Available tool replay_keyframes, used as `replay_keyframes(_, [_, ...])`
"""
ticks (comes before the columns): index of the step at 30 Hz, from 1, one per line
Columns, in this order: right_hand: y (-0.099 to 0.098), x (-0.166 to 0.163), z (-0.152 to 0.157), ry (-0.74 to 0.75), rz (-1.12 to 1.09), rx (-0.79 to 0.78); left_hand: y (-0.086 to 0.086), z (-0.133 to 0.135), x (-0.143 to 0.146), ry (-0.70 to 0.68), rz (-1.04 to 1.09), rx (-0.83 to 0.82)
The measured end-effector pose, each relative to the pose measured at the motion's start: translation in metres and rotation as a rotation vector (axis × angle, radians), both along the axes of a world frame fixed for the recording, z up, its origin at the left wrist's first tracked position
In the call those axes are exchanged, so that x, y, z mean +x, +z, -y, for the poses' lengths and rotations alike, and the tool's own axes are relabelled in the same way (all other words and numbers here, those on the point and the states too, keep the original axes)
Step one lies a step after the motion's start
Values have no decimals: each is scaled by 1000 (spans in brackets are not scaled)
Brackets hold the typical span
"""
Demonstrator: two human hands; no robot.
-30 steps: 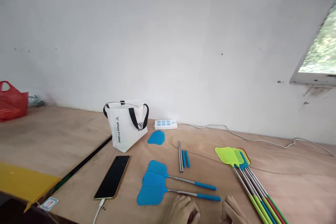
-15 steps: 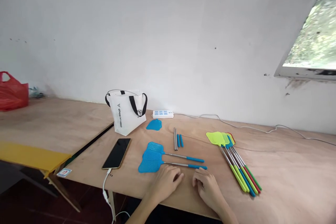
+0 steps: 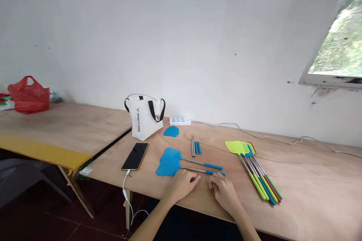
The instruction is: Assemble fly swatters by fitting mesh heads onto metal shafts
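Here's the wooden desk (image 3: pixel 311 188). Red bag (image 3: pixel 29 99) on the adjoining one at far left, contents hidden; white bag (image 3: pixel 144 122) standing behind the phone (image 3: pixel 135 156), thin cord arching above it, insides out of sight. Fanned swatters (image 3: pixel 257 185) at right, two blue swatters (image 3: pixel 168 167) overlapping mid-desk! Left hand (image 3: pixel 183 184) beside them, grip loosely curled, thumb apart; right hand (image 3: pixel 224 190), fingers tucked by a handle, holding something or not, can't tell.

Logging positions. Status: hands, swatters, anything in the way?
Left hand, right hand loosely curled at table. Two blue swatters just beyond. Phone off left.
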State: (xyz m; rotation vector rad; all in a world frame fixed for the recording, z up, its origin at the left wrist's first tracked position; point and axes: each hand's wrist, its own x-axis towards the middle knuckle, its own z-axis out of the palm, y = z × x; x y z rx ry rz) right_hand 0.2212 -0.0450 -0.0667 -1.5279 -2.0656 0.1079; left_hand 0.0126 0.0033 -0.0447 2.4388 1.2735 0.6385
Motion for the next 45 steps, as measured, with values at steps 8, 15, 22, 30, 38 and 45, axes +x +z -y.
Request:
replay_keyframes(8, [-3,1,1,-3,15,50,0,4,1,-4,-23,42])
replay_keyframes(15, [-2,-1,4,-91,137,179,2,3,1,-22,-53,50])
replay_keyframes(22, [-13,-1,-5,-118,229,159,7,6,2,-28,-76,66])
replay_keyframes(30, [-7,2,-8,15,60,121,5,7,3,-3,-96,42])
replay_keyframes(38, [-7,1,-5,-49,38,166,5,9,1,-87,-93,82])
replay_keyframes(45, [5,26,-7,-219,-125,229,15,12,-1,-79,-74,-45])
